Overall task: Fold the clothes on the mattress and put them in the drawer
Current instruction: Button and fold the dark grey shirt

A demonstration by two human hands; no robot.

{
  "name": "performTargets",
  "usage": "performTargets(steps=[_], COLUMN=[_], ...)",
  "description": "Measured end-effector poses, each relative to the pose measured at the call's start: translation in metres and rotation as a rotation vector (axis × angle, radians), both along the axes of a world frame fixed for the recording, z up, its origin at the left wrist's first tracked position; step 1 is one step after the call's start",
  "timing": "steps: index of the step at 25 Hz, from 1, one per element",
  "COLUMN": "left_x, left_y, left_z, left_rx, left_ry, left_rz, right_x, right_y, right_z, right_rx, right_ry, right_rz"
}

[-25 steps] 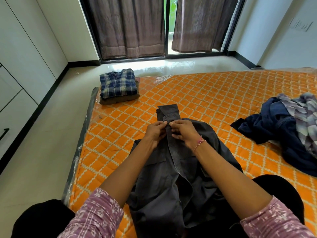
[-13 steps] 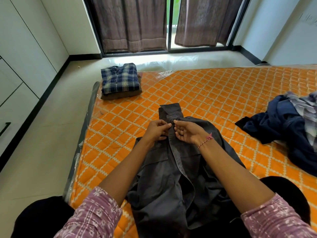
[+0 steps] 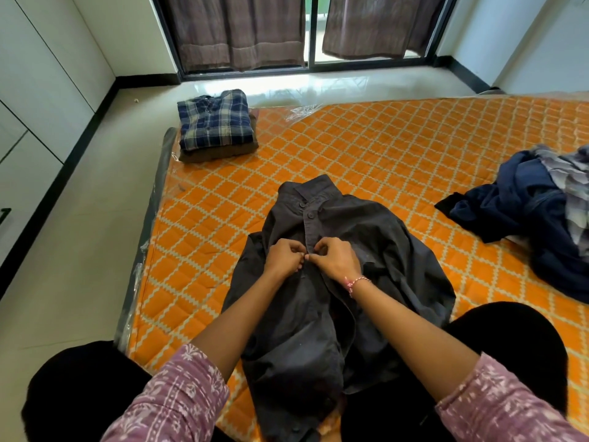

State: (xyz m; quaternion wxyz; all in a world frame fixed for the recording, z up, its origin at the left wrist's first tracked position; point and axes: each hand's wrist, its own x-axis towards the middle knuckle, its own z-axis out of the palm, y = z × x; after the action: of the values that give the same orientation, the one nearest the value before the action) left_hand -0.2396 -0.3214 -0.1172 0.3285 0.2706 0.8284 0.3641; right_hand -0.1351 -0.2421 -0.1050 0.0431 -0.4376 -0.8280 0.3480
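Buttoning the dark grey shirt (image 3: 334, 282) flat on the orange mattress (image 3: 366, 148) before you fold it.

You have the shirt spread front-up directly ahead of your knees, collar pointing away from you, so the placket runs straight toward you and is easy to work down. Your left hand (image 3: 283, 255) and right hand (image 3: 336, 258) meet at the placket below the two closed buttons near the collar, each with fingertips curled and pinching an edge of the front; closing it should keep the panels from sliding apart in the fold. Beyond the shirt and to its left, at the mattress corner, a folded plaid shirt (image 3: 213, 121) sits on a brown folded piece, likely parked for the drawer. To the shirt's right lies a loose heap of navy and striped clothes (image 3: 541, 212), well apart and unfolded.
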Motion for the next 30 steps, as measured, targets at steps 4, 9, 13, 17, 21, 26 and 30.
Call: performTargets(steps=[4,9,13,17,21,26,30], left_x=[-0.003,0.005,0.017,0.021,0.009,0.005,0.003], left_y=[0.001,0.016,0.028,0.034,0.026,0.012,0.013], left_z=[-0.003,0.005,-0.001,-0.003,-0.006,0.009,0.02], left_rx=[-0.095,-0.234,-0.272,-0.409,-0.201,0.026,0.018], left_ry=[0.059,0.393,0.575,0.532,0.256,-0.082,-0.053], left_rz=[-0.018,-0.183,-0.369,-0.33,-0.236,-0.153,-0.217], right_x=[-0.008,0.01,0.014,0.018,0.019,0.017,0.017], right_y=[0.012,0.025,0.036,0.038,0.032,0.02,0.009], right_z=[-0.006,-0.009,-0.013,-0.014,-0.014,-0.006,-0.001], right_rx=[-0.037,-0.175,-0.32,-0.526,-0.41,-0.455,-0.264], right_ry=[-0.002,0.047,0.093,0.165,0.152,0.269,0.298], right_rz=[-0.225,-0.133,-0.19,-0.265,-0.242,-0.195,-0.209])
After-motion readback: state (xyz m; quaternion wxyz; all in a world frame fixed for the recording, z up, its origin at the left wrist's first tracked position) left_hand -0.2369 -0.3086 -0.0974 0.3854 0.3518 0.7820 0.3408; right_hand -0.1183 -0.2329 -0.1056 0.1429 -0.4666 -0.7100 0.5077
